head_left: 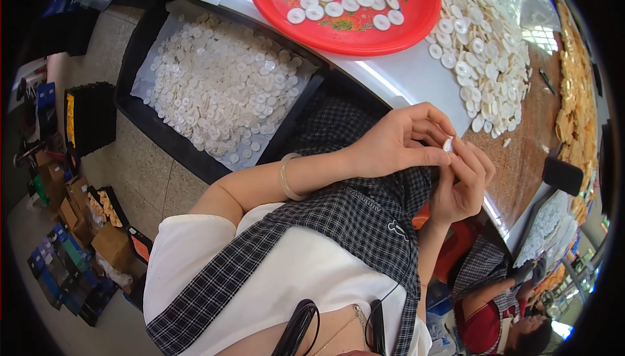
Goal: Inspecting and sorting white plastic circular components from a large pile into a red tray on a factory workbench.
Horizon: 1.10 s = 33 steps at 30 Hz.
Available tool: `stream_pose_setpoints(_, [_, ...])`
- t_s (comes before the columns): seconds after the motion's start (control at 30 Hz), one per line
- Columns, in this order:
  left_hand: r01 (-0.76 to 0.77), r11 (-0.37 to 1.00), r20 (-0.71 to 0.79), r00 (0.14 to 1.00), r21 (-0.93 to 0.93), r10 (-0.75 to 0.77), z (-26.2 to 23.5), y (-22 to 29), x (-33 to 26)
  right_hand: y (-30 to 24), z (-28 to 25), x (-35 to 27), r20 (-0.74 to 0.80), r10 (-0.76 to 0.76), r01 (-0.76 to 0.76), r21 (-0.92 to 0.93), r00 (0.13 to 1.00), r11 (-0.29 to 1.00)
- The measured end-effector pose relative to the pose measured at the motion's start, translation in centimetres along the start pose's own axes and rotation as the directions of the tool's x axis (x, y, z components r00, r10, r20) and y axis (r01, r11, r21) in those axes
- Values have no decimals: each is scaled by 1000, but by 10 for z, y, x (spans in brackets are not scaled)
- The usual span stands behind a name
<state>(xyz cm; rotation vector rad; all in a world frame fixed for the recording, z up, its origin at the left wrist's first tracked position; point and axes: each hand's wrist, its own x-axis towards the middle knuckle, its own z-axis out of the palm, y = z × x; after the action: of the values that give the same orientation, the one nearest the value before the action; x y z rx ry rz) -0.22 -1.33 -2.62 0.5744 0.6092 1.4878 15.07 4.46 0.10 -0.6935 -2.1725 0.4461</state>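
Observation:
My left hand, with a pale bangle on its wrist, reaches across in front of me. Its thumb and fingers are closed at a small white disc. From the other side, the fingertips of my right hand pinch the same disc, and the two hands meet there above the table's edge. Fingers cover much of the disc. Just beyond my hands lies a heap of similar white round discs, each with a small mark at its centre. A red plate with a printed pattern holds several more discs.
On the left, a black tray lined with white sheet holds a large pile of discs. A pen lies on the brown tabletop. Another person is at lower right. Boxes stand on the floor at left.

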Motion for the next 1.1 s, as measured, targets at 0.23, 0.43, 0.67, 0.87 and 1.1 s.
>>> stream_pose_setpoints(0.23, [65, 995, 51, 997, -79, -61, -9, 18, 4, 22, -1, 0, -94, 399, -393, 80, 912, 916])
stream_pose_setpoints(0.43, [62, 991, 100, 994, -120, -50, -9, 14, 4, 31, 3, 6, -53, 327, -332, -171, 943, 928])
stream_pose_setpoints(0.67, [72, 996, 93, 993, -48, -67, -4, 10, 7, 43, -5, 2, -87, 287, -294, -92, 954, 951])
stream_pose_setpoints(0.87, [61, 998, 101, 993, -12, -59, 0, 9, 7, 45, -7, -4, -88, 287, -292, -61, 954, 954])
stream_pose_setpoints(1.1, [73, 997, 104, 992, 3, -73, 7, 7, 9, 47, -8, -6, -84, 266, -272, -74, 960, 959])
